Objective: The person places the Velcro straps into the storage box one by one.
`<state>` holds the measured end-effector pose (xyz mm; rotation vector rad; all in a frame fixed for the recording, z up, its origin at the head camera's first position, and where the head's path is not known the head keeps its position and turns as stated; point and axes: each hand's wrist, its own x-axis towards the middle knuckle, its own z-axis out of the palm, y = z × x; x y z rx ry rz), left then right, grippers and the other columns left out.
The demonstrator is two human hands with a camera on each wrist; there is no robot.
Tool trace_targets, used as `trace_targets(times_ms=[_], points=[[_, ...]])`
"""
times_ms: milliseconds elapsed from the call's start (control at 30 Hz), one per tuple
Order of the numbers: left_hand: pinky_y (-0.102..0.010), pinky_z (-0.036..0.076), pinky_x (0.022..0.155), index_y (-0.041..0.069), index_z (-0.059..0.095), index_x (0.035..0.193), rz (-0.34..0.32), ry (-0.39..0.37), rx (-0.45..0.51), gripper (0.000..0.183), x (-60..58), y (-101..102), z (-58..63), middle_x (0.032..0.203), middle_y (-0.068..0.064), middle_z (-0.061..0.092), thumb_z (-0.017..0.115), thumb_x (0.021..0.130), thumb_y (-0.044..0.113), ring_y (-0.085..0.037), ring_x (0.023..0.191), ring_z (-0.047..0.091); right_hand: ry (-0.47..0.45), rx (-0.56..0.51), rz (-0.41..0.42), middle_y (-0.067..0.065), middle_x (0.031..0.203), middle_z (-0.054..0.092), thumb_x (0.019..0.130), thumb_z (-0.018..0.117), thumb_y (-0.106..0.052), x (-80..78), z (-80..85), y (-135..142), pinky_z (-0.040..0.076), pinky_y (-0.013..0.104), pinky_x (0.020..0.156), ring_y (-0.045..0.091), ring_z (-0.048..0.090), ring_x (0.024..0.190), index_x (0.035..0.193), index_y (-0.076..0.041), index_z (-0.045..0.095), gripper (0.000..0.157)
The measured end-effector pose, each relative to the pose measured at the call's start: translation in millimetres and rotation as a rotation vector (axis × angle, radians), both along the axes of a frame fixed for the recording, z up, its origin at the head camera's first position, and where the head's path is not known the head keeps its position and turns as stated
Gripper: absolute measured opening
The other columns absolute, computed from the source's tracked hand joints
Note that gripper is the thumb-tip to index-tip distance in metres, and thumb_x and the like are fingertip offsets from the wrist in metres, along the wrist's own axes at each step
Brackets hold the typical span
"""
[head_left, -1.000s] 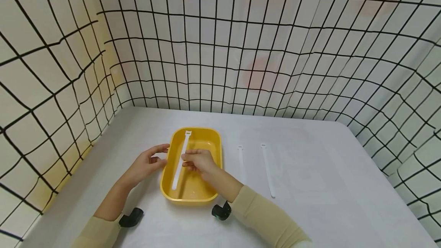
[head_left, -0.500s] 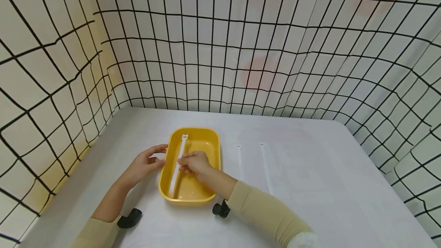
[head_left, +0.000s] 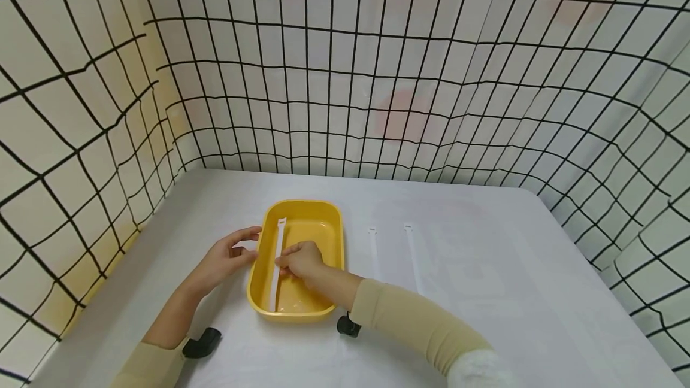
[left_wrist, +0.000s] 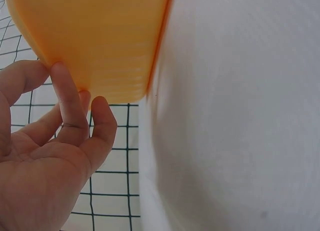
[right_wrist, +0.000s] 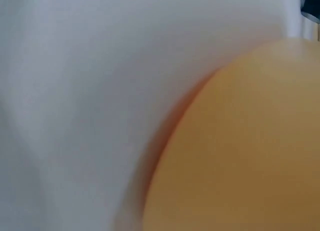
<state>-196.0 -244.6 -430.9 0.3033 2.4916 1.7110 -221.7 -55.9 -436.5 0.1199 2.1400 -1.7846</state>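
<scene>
A shallow yellow plastic tray (head_left: 312, 220) stands on the white tabletop. Inside it, along the left side, is a long white strap with a slotted head, a cable tie (head_left: 280, 235) by its look. My right hand (head_left: 303, 261) reaches in and pinches this strap near its middle, covering part of it. My left hand (head_left: 223, 259) is at the tray's left rim, fingers loosely bent. In the left wrist view, its fingertips (left_wrist: 60, 71) meet the tray's outer wall (left_wrist: 100, 41). The right wrist view shows only the tray's wall (right_wrist: 240, 156), blurred, and tabletop.
Two more white cable ties (head_left: 374, 244) lie on the table right of the tray, their lower ends hidden behind the right forearm or lost against the white surface. A black wire grid (head_left: 334, 76) encloses the table at the back and both sides.
My right hand has moved slightly left and toward me with the cable tie, which now stands straighter and lower in the tray. My left hand stays at the rim.
</scene>
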Motion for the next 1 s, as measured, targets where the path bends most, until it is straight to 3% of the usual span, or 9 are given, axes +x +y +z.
trace_targets(times_ms=[367,733,1000], points=[[-0.022,0.050,0.078,-0.002,0.042,0.143,-0.004,0.000,0.006,0.057,0.5,-0.2,-2.3,0.132,-0.026,0.047,0.065,0.093,0.012,-0.023,0.082,0.060,-0.026,0.058,-0.017,0.008,0.058,0.061,0.080,0.075,0.005,-1.1,-1.5,-7.2,0.045,0.019,0.040,0.009,0.055,0.042,0.089,-0.001,0.057,0.021],[-0.021,0.050,0.077,-0.002,0.043,0.142,0.004,0.003,0.009,0.055,0.1,-0.4,-2.0,0.131,-0.025,0.047,0.064,0.093,0.009,-0.024,0.082,0.059,-0.032,0.193,-0.036,0.007,0.051,0.060,0.074,0.080,0.004,-4.3,-1.4,-10.9,0.046,0.020,0.040,0.011,0.056,0.040,0.079,-0.004,0.055,0.027],[-0.022,0.050,0.077,-0.002,0.043,0.143,0.005,0.003,0.010,0.055,0.4,-0.4,-2.3,0.132,-0.025,0.047,0.064,0.093,0.009,-0.024,0.082,0.059,-0.032,0.208,-0.035,0.006,0.049,0.059,0.074,0.080,0.004,-6.6,-3.7,-11.4,0.048,0.021,0.041,0.011,0.056,0.039,0.076,-0.004,0.054,0.027]])
